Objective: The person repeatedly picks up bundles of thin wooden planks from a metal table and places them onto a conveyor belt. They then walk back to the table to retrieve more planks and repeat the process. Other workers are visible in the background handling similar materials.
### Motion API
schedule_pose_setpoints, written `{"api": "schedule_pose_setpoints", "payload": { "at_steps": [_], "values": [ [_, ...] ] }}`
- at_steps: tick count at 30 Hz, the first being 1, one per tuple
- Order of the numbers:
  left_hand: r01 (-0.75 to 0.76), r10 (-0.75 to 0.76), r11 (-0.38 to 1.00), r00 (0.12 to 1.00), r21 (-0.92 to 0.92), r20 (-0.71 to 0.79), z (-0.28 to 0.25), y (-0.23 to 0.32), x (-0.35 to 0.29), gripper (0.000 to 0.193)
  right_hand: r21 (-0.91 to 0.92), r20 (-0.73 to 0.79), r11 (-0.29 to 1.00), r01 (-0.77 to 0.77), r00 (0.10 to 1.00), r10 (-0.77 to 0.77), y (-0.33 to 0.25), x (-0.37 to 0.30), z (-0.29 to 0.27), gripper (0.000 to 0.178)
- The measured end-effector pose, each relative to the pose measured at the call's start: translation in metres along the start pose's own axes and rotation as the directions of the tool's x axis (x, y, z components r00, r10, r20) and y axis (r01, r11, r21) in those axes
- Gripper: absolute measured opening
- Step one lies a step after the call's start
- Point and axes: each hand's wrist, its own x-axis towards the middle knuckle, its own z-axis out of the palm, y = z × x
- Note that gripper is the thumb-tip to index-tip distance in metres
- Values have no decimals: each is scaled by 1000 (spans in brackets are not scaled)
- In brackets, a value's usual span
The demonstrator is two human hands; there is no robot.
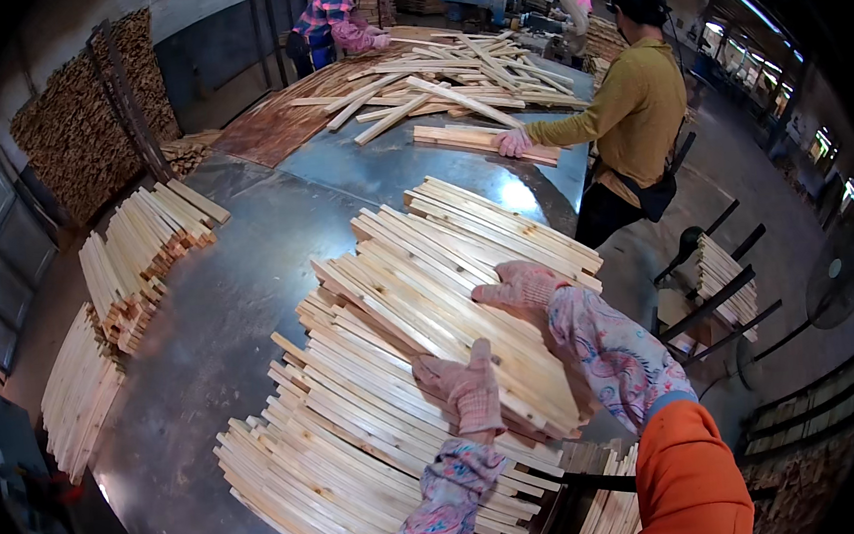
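Two pink knitted gloves cover my hands, and patterned sleeves cover my forearms. My right hand (521, 290) lies across the top of a raised layer of pale wooden strips (429, 287), its fingers stretched to the left. Closer to me, my left hand (462, 390) touches the near left edge of that layer, thumb standing apart from the fingers. Neither hand wraps round a strip that I can see. Under and beside the layer, more wooden strips (341, 454) lie side by side in long rows on the metal table (186, 386). Their ends are uneven.
Stacked strips (149, 239) line the table's left edge. A loose heap of strips (462, 73) covers the far end. At the far right, a co-worker in a mustard top (645, 99) touches some boards (482, 142). Another person in plaid (333, 23) stands behind the heap.
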Motion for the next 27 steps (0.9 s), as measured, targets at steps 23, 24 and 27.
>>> {"api": "schedule_pose_setpoints", "payload": {
  "at_steps": [23, 24, 27],
  "values": [
    [-124, 31, 940, 959, -319, -282, -517, -85, -244, 108, 659, -91, 492, 569, 709, -699, -297, -313, 241, 44],
    [-169, 58, 939, 936, -299, -347, -551, -93, -268, 107, 679, -118, 416, 605, 649, -752, -331, -347, 257, 46],
    [-251, 88, 942, 825, -223, -558, -650, -114, -334, 102, 729, -14, 360, 583, 537, -843, -437, -450, 297, 51]
  ]
}}
